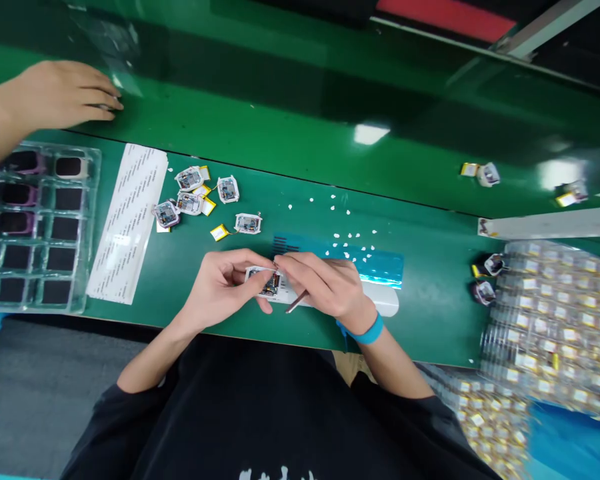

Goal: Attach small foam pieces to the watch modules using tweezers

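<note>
My left hand (pixel 223 285) is closed round a small white watch-like module (pixel 266 281), holding it at the near edge of the green table (pixel 430 293). My right hand (pixel 325 283) pinches at the top of the same module and holds thin tweezers (pixel 297 303) that point toward me. A blue wristband (pixel 366 331) sits on my right wrist. Under my hands lies a white fixture (pixel 385 303), and behind it a blue strip (pixel 380 263) dotted with small white bits.
Several finished modules with yellow batteries (pixel 200 197) lie left of centre beside a white label sheet (pixel 127 220). A clear tray of dark cells (pixel 35 227) stands far left; trays of parts (pixel 555 320) fill the right. Another person's hand (pixel 63 93) rests on the conveyor belt (pixel 305 120).
</note>
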Demonstrator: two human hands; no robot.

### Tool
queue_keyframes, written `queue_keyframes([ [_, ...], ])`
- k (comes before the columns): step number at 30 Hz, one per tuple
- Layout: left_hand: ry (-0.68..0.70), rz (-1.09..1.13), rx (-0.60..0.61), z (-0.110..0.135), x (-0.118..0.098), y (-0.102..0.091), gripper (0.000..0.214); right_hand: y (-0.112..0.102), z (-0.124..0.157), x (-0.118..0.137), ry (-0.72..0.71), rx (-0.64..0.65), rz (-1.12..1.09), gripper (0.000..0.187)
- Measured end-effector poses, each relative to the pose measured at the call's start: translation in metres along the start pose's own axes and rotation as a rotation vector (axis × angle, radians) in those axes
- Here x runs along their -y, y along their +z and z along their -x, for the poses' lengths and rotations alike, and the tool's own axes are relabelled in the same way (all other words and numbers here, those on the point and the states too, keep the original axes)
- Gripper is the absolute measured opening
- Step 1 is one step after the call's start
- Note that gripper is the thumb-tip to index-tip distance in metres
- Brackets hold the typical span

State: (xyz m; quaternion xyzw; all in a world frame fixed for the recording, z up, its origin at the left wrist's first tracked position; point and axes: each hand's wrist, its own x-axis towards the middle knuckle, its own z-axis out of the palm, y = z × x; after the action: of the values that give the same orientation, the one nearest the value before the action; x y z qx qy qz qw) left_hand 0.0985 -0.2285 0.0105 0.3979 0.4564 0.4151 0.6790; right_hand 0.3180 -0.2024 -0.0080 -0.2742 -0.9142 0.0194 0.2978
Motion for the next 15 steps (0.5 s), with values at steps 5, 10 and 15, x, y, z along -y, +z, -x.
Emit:
queue_keyframes([
  [5,-0.011,-0.024,0.012,-0.003,0.005,-0.002,0.005,-0.010,-0.020,-0.020,0.130,0.052,0.253,0.039],
  [10,0.019,-0.023,-0.012,-0.005,0.007,-0.001,0.012,-0.025,-0.032,-0.030,0.015,0.210,0.082,0.040],
  [15,0.066,-0.071,-0.042,0.000,0.005,0.003,0.009,-0.034,-0.024,-0.020,-0.064,0.261,-0.006,0.038],
])
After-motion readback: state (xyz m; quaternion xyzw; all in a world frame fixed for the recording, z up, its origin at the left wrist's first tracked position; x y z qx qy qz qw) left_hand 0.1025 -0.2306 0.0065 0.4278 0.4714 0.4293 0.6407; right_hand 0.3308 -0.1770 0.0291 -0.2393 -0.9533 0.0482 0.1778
